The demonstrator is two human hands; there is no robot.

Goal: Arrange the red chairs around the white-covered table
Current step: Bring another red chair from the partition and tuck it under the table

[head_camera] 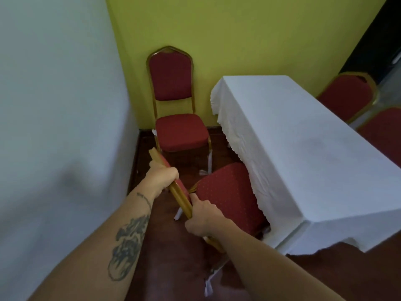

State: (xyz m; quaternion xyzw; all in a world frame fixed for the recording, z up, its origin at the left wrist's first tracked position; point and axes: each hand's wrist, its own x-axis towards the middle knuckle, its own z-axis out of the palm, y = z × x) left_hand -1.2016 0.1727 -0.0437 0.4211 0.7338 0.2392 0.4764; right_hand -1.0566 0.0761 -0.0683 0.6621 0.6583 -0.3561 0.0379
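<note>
We're looking down into a corner where a white wall [54, 105] on the left meets a yellow-green wall [238, 35] ahead, with dark reddish floor [173, 268] below us. The white-covered table [303, 148] fills the right side, running from the yellow-green wall toward us, its cloth hanging down on the near edges.

Here's the chair in play: a red chair [230, 196] with a gold frame sits right beside the table's long left edge, its dotted seat touching or slipping just under the hanging cloth. We see its backrest edge-on, the gold top rail [173, 187] running diagonally between both hands.

Another red chair [178, 109] stands upright in the corner with its back toward the yellow-green wall, near the table's far end, seat facing us. Over on the table's far side, two more red backrests [347, 96] show beyond the cloth, one behind the other.

Both forearms reach in from the bottom; the left one carries a dark tattoo [128, 242]. Our left hand [162, 177] is wrapped closed around the upper stretch of the rail. Our right hand [201, 218] is clamped on its lower stretch, thumb pointing up along the frame.

White tags or ties [208, 287] dangle from the chair legs near the floor.
</note>
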